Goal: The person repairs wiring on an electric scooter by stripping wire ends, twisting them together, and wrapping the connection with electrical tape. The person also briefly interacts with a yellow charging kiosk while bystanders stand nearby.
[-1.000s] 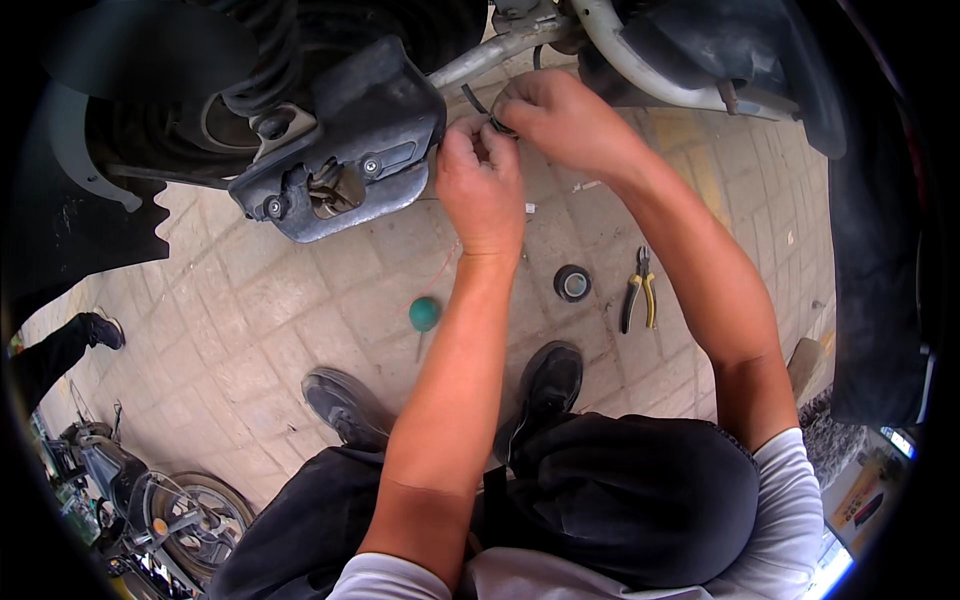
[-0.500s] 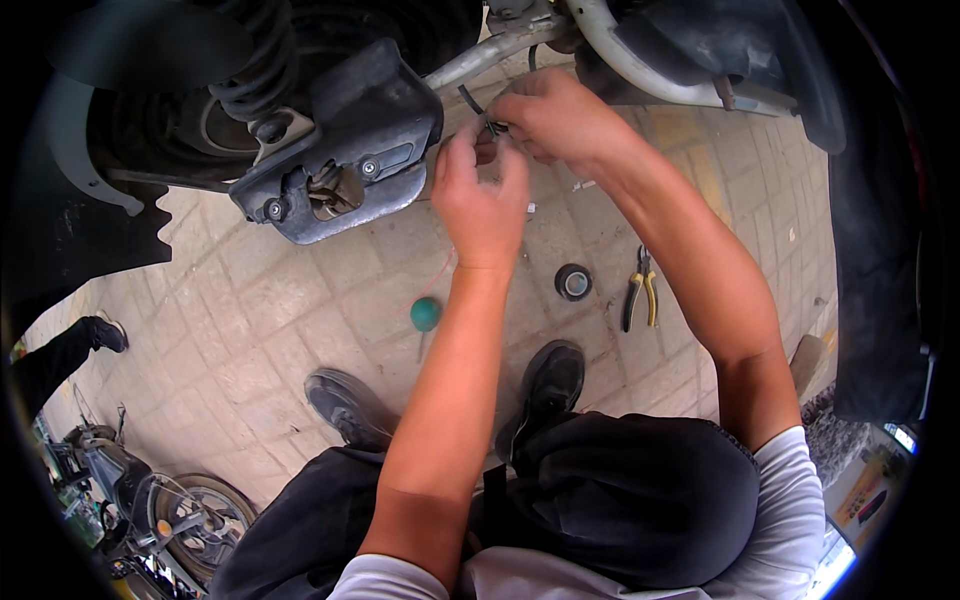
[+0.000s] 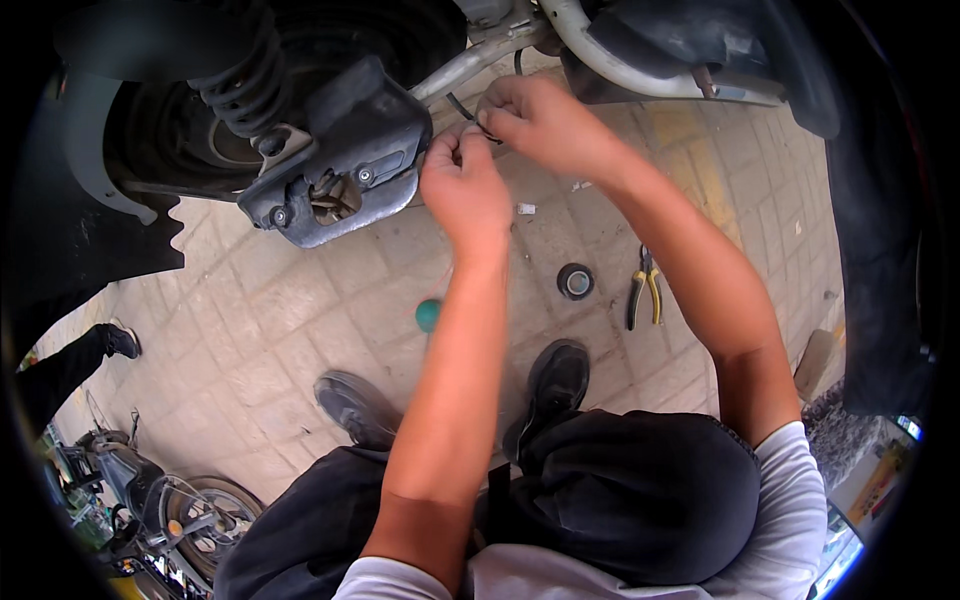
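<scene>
A thin black cable point(image 3: 458, 105) hangs below the silver tube of a motorbike frame and runs down between my hands. My right hand point(image 3: 540, 120) pinches it between thumb and fingertips. Just below and to the left, my left hand point(image 3: 468, 190) is closed, its thumb and forefinger pressed together at the cable. A short dark end of the cable pokes out between the two hands. The fingers hide the exact grip. Close to the left hand is a black plastic cover point(image 3: 350, 150) with bolts and an opening.
On the paving lie a roll of black tape point(image 3: 575, 281), yellow-and-black pliers point(image 3: 645, 287), a green round object point(image 3: 428, 315) and a small white piece point(image 3: 525, 209). A coil spring point(image 3: 240, 90) stands upper left. Another person's shoe point(image 3: 122, 340) and a parked motorbike point(image 3: 190, 515) are at left.
My left hand's fingers have drawn together into a pinch. My right hand has shifted slightly left and stays at the cable. The whole view has moved a little.
</scene>
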`<act>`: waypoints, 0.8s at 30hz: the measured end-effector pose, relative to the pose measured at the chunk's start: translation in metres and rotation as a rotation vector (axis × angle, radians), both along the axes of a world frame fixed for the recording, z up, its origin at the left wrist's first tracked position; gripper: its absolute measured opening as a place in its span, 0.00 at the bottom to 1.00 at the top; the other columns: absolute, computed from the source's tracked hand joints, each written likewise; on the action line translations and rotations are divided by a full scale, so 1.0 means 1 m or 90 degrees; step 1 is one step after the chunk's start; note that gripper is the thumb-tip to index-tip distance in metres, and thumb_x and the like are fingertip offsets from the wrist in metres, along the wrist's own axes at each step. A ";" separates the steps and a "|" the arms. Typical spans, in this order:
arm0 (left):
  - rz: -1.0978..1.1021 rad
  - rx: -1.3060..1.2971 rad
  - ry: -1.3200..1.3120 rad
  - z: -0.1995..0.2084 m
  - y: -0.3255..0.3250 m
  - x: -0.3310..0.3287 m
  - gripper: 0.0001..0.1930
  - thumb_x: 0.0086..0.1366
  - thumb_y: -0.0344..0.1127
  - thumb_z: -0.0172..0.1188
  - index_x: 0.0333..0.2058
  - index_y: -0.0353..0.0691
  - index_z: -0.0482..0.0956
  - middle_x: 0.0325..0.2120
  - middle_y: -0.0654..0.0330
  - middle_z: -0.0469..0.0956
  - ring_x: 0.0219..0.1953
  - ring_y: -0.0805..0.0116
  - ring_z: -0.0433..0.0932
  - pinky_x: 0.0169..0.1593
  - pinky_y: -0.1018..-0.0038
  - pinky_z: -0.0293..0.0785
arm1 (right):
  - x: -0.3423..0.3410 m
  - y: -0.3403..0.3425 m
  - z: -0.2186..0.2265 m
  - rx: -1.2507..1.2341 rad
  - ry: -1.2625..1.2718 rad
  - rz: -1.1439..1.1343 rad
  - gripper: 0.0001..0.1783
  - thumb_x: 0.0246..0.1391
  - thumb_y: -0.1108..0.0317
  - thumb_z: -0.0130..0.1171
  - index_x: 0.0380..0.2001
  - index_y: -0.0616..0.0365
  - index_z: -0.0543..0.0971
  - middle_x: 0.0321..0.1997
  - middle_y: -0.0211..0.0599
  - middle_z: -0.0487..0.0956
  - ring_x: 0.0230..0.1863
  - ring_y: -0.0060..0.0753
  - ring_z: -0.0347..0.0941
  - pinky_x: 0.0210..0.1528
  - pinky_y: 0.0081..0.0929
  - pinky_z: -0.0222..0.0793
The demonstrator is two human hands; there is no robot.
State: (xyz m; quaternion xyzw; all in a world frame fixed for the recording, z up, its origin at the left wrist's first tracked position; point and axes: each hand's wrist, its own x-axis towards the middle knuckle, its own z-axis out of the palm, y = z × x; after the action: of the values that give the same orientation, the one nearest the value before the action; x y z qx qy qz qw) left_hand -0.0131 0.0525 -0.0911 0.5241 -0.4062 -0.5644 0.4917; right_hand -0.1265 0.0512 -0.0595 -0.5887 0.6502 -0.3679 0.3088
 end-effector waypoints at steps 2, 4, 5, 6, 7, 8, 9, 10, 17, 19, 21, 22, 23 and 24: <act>-0.032 0.065 0.088 0.000 -0.003 0.004 0.07 0.61 0.32 0.56 0.27 0.34 0.75 0.20 0.65 0.72 0.22 0.78 0.66 0.26 0.76 0.64 | 0.004 0.003 0.000 -0.054 0.081 -0.001 0.09 0.50 0.68 0.54 0.30 0.62 0.78 0.26 0.50 0.78 0.25 0.47 0.75 0.29 0.41 0.69; -0.035 0.105 0.153 0.003 -0.005 0.006 0.06 0.61 0.31 0.56 0.27 0.36 0.74 0.21 0.65 0.71 0.23 0.77 0.66 0.28 0.76 0.65 | 0.010 0.009 0.000 -0.069 0.205 -0.024 0.07 0.50 0.68 0.54 0.30 0.59 0.77 0.27 0.49 0.79 0.26 0.52 0.75 0.28 0.43 0.70; -0.037 0.126 0.186 0.005 -0.006 0.007 0.05 0.61 0.30 0.55 0.27 0.36 0.74 0.21 0.66 0.71 0.24 0.77 0.66 0.29 0.76 0.65 | 0.011 0.010 -0.001 -0.090 0.248 -0.030 0.06 0.49 0.67 0.54 0.29 0.58 0.76 0.26 0.46 0.79 0.26 0.52 0.75 0.28 0.43 0.70; -0.044 0.132 0.206 0.003 -0.006 0.008 0.06 0.62 0.30 0.55 0.27 0.37 0.74 0.21 0.66 0.71 0.23 0.77 0.66 0.27 0.77 0.65 | 0.012 0.011 -0.004 -0.111 0.290 -0.036 0.06 0.49 0.67 0.55 0.28 0.57 0.75 0.25 0.44 0.79 0.25 0.52 0.75 0.27 0.43 0.70; -0.052 0.137 0.226 0.002 -0.007 0.009 0.06 0.62 0.31 0.54 0.27 0.37 0.74 0.21 0.66 0.71 0.22 0.78 0.66 0.26 0.78 0.64 | 0.013 0.012 -0.007 -0.133 0.334 -0.041 0.05 0.49 0.66 0.55 0.27 0.56 0.74 0.24 0.42 0.79 0.25 0.52 0.75 0.26 0.44 0.71; -0.059 0.143 0.246 0.002 -0.007 0.009 0.06 0.63 0.31 0.54 0.28 0.37 0.74 0.21 0.66 0.71 0.21 0.79 0.65 0.25 0.79 0.64 | 0.014 0.014 -0.010 -0.159 0.343 -0.051 0.05 0.49 0.66 0.55 0.26 0.56 0.74 0.24 0.42 0.79 0.25 0.52 0.75 0.25 0.43 0.71; -0.067 0.149 0.259 0.001 -0.007 0.010 0.06 0.63 0.31 0.54 0.28 0.37 0.74 0.21 0.67 0.70 0.22 0.78 0.65 0.26 0.79 0.64 | 0.016 0.015 -0.013 -0.186 0.352 -0.061 0.05 0.49 0.66 0.55 0.26 0.55 0.73 0.23 0.41 0.78 0.25 0.51 0.75 0.25 0.43 0.71; -0.074 0.156 0.272 0.002 -0.007 0.011 0.06 0.63 0.31 0.54 0.28 0.37 0.74 0.21 0.67 0.70 0.23 0.78 0.65 0.27 0.79 0.65 | 0.017 0.016 -0.014 -0.211 0.360 -0.070 0.06 0.49 0.66 0.55 0.25 0.55 0.73 0.23 0.40 0.78 0.25 0.50 0.76 0.24 0.43 0.70; -0.100 0.186 0.323 0.004 -0.003 0.018 0.05 0.64 0.31 0.54 0.36 0.36 0.75 0.27 0.66 0.73 0.29 0.78 0.68 0.31 0.77 0.67 | 0.015 0.019 -0.019 -0.244 0.251 -0.055 0.07 0.48 0.66 0.57 0.30 0.56 0.77 0.23 0.42 0.78 0.26 0.51 0.76 0.26 0.43 0.70; -0.077 0.215 0.322 0.007 -0.003 0.018 0.03 0.64 0.30 0.55 0.34 0.38 0.75 0.26 0.67 0.71 0.30 0.77 0.67 0.32 0.75 0.67 | 0.014 0.020 -0.018 -0.249 0.236 -0.040 0.07 0.48 0.66 0.58 0.31 0.56 0.78 0.23 0.43 0.78 0.26 0.51 0.76 0.26 0.44 0.70; -0.071 0.231 0.318 0.009 -0.001 0.018 0.02 0.64 0.29 0.55 0.34 0.39 0.75 0.26 0.67 0.70 0.30 0.76 0.66 0.33 0.74 0.66 | 0.012 0.019 -0.017 -0.253 0.246 -0.029 0.07 0.48 0.66 0.58 0.30 0.56 0.78 0.23 0.43 0.78 0.26 0.51 0.76 0.26 0.44 0.70; -0.076 0.232 0.313 0.010 -0.001 0.020 0.03 0.65 0.30 0.55 0.34 0.39 0.75 0.26 0.67 0.70 0.30 0.77 0.66 0.33 0.74 0.66 | 0.012 0.018 -0.016 -0.256 0.250 -0.024 0.07 0.48 0.66 0.58 0.29 0.57 0.77 0.23 0.42 0.78 0.26 0.51 0.76 0.26 0.44 0.70; -0.080 0.232 0.309 0.010 -0.001 0.021 0.03 0.65 0.30 0.55 0.35 0.39 0.76 0.26 0.67 0.70 0.30 0.77 0.65 0.33 0.74 0.66 | 0.011 0.017 -0.016 -0.252 0.263 -0.016 0.07 0.48 0.66 0.58 0.29 0.57 0.77 0.22 0.42 0.78 0.25 0.51 0.76 0.26 0.44 0.70; -0.076 0.234 0.305 0.010 -0.001 0.021 0.03 0.65 0.30 0.55 0.35 0.39 0.76 0.26 0.67 0.70 0.30 0.77 0.65 0.33 0.74 0.66 | 0.011 0.017 -0.015 -0.247 0.277 -0.009 0.07 0.47 0.66 0.58 0.28 0.57 0.77 0.22 0.42 0.78 0.25 0.51 0.76 0.26 0.44 0.70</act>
State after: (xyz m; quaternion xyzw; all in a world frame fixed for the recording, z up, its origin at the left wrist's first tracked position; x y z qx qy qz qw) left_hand 0.0078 0.0514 -0.0812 0.4313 -0.1998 -0.7638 0.4367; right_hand -0.1158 0.0681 -0.0744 -0.6972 0.6227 -0.3529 0.0410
